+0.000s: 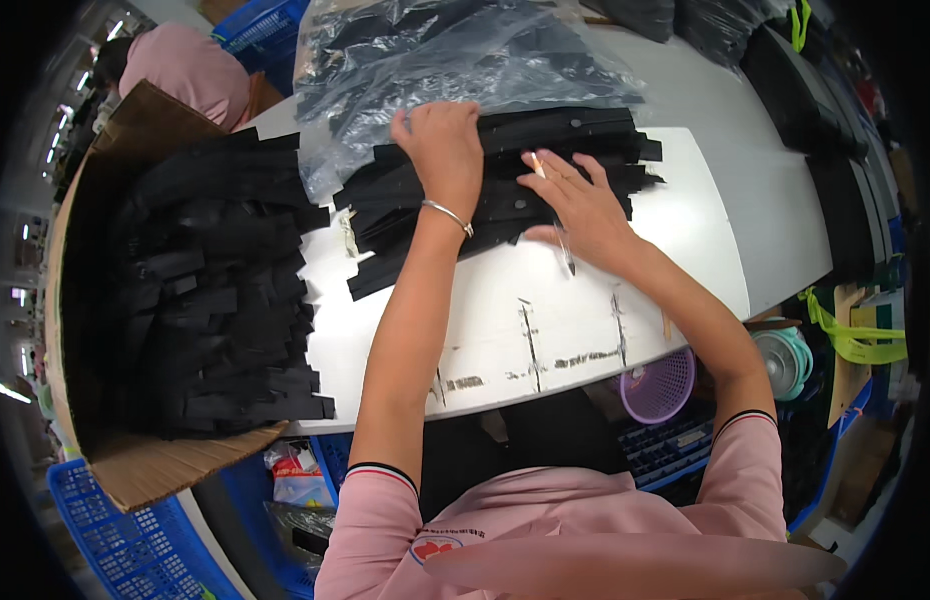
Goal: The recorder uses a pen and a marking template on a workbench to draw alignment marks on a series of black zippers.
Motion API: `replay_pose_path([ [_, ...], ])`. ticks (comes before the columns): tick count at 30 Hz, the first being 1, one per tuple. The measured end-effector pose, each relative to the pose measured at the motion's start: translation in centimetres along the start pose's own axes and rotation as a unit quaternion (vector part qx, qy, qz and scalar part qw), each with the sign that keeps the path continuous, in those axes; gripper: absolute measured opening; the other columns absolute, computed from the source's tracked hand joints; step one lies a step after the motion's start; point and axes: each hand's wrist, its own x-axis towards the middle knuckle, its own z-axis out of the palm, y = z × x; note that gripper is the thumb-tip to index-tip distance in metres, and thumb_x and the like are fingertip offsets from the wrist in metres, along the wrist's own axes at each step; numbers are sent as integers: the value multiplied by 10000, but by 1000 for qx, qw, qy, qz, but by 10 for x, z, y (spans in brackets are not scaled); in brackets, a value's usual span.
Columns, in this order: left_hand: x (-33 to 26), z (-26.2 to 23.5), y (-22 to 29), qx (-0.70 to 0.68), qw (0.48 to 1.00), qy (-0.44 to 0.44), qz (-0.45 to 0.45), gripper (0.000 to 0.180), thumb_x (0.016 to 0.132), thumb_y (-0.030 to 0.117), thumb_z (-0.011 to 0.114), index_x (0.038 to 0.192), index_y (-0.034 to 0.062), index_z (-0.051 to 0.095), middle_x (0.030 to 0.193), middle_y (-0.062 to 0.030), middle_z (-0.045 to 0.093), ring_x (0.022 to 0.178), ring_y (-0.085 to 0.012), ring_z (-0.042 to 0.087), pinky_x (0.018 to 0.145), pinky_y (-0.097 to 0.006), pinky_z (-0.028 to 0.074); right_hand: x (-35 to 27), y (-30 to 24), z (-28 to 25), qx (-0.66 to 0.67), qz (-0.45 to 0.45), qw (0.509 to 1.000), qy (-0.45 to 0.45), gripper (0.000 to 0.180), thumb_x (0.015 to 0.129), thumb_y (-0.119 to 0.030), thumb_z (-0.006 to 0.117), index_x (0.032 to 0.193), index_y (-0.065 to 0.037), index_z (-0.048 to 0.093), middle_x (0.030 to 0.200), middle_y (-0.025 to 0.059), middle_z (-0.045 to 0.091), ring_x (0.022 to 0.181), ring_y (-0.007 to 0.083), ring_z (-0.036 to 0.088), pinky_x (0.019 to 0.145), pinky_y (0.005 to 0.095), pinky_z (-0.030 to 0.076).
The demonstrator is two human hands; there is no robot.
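Basically both hands press flat on black strips (505, 190) stacked on white table (705, 220): left hand (440, 145), right hand (585, 215), nothing clenched. Strips look light, floppy; lift by ends.

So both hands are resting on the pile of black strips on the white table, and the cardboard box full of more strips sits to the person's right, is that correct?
Not quite: the head view shows the cardboard box to the person's left, not the right. The rest holds: the left hand and the right hand both rest on the pile of black strips on the white table.
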Motion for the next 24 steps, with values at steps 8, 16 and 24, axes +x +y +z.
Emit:
replay_pose_path([
  [8,22,-30,4,-182,981,61,-9,108,889,121,747,942,33,782,867,-125,725,798,-290,685,722,-381,528,95,63,34,-62,-10,996,69,653,864,-377,777,1411,-131,519,1464,119,569,1405,274,487,1175,501,288],
  [16,26,-57,11,-229,972,9,-50,118,878,125,753,951,38,785,874,-117,742,787,-250,713,734,-342,553,181,126,74,-70,-72,991,89,577,933,-338,645,1456,-119,539,1518,142,525,1434,306,458,1117,550,370],
  [24,29,-84,8,-282,942,-123,-133,132,869,131,757,933,19,786,832,-99,739,713,-181,687,692,-290,526,266,130,104,-275,-47,947,159,595,875,-285,645,1436,-137,510,1569,85,479,1451,234,453,1048,561,412],
])
